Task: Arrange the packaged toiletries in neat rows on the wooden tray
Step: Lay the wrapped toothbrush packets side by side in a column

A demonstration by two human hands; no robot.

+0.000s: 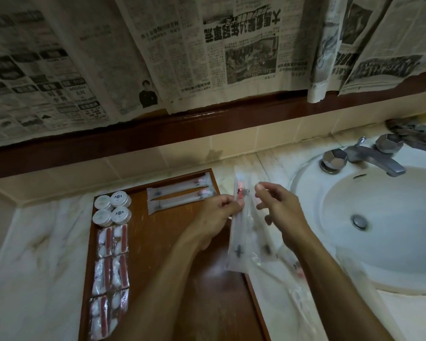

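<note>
Sheets of grey printed newspaper [158, 50] hang across the wall above a dark brown wooden ledge [207, 121]. Below it lies a pale, veined marble counter [35, 242] backed by cream glazed tiles [133, 161]. Set into the counter on the right is a smooth white oval ceramic sink basin [391, 217] with a round metal drain, and behind it a dull metal faucet [379, 159] with two faceted knobs.

A rectangular reddish-brown wooden tray [158, 242] with a raised lip rests on the counter left of the basin, its long axis running from the near edge toward the wall. Down its left side stands a column of small crinkled clear-plastic sachets with red strips [111, 267], laid in pairs, long sides pointing toward the wall. At the far left corner sit four small round white lidded tins [112, 209] in a tight square. Along the far edge two long slim frosted-plastic toothbrush packets [180, 193] lie side by side, long axes across the tray, slightly tilted.

The left hand [217, 217] hovers over the tray's right edge, its fingers curled and pinching the upper part of a bundle of long translucent toothbrush packets [244, 232]. The bundle hangs nearly lengthwise toward the wall, red-marked end farthest, lower end over the tray's right rim. The right hand [278, 207] is just beside the bundle with loosely bent, spread fingers; whether they touch the plastic cannot be made out. More clear wrapped packets [293, 267] lie on the counter under the right forearm.
</note>
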